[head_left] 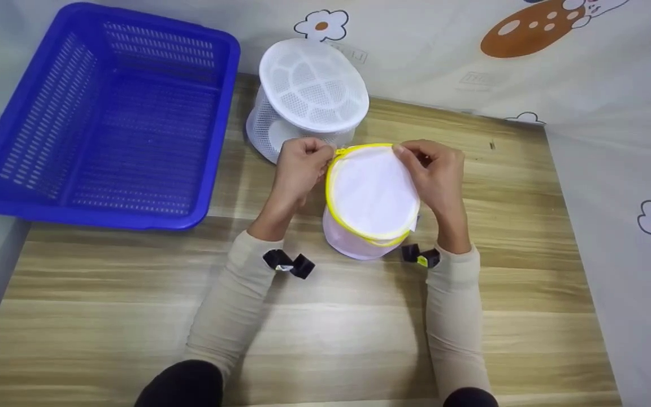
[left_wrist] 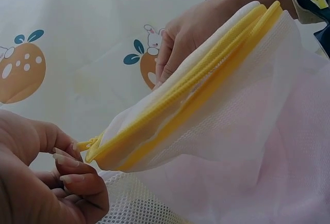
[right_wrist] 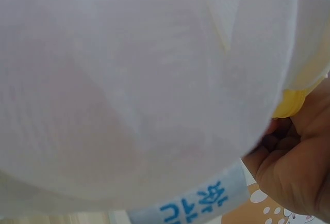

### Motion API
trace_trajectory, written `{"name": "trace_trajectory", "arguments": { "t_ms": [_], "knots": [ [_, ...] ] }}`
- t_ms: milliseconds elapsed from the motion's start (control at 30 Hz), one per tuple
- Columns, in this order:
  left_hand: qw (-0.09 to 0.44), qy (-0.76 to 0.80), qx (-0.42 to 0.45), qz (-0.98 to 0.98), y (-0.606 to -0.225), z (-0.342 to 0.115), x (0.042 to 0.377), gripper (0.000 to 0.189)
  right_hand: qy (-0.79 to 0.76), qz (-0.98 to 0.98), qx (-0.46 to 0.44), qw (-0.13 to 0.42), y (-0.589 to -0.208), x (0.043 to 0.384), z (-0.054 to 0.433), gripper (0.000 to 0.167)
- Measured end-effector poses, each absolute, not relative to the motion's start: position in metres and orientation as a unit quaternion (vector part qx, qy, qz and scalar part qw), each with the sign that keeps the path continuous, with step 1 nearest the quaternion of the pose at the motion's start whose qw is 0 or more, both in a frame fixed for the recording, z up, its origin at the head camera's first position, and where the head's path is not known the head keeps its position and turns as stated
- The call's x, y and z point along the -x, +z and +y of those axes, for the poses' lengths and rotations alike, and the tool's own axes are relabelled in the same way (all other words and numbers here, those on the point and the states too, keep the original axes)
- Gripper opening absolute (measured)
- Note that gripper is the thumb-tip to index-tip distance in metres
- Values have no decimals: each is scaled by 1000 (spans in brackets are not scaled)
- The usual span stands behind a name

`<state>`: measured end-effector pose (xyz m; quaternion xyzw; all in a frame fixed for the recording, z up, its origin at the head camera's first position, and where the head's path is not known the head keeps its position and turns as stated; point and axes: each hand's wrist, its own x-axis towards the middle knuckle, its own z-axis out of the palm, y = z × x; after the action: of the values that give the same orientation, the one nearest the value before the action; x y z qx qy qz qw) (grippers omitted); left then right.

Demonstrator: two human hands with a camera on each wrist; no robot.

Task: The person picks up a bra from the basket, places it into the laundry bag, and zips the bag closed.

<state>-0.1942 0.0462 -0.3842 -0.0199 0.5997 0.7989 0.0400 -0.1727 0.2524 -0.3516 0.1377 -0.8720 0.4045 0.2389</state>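
Observation:
A round white mesh laundry bag (head_left: 372,189) with a yellow zipper (head_left: 331,198) stands between both hands, its lid facing up. My left hand (head_left: 302,174) pinches at the zipper's far left end, where the yellow pull (left_wrist: 85,144) shows beside the fingertips. My right hand (head_left: 437,175) pinches the lid's rim at the far right between thumb and fingers. In the left wrist view the two yellow bands run apart along one side, leaving a slit. White fabric fills most of the right wrist view, with a tag (right_wrist: 198,203) bearing blue characters below.
A blue plastic basket (head_left: 204,186) with slotted walls stands at the left. Behind the bag is a second white mesh container (head_left: 260,133), its round mesh lid (head_left: 314,85) tilted up. The wood-grain table (head_left: 325,339) meets patterned sheeting (head_left: 433,62) at the back and right.

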Motion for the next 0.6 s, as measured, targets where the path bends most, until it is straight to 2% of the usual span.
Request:
{"name": "trace_trajectory", "arguments": {
  "t_ms": [600],
  "knots": [
    [33,810,12,586,-385,43,195,22,405,-875,-105,244,-350,174,257,8]
  ]
}}
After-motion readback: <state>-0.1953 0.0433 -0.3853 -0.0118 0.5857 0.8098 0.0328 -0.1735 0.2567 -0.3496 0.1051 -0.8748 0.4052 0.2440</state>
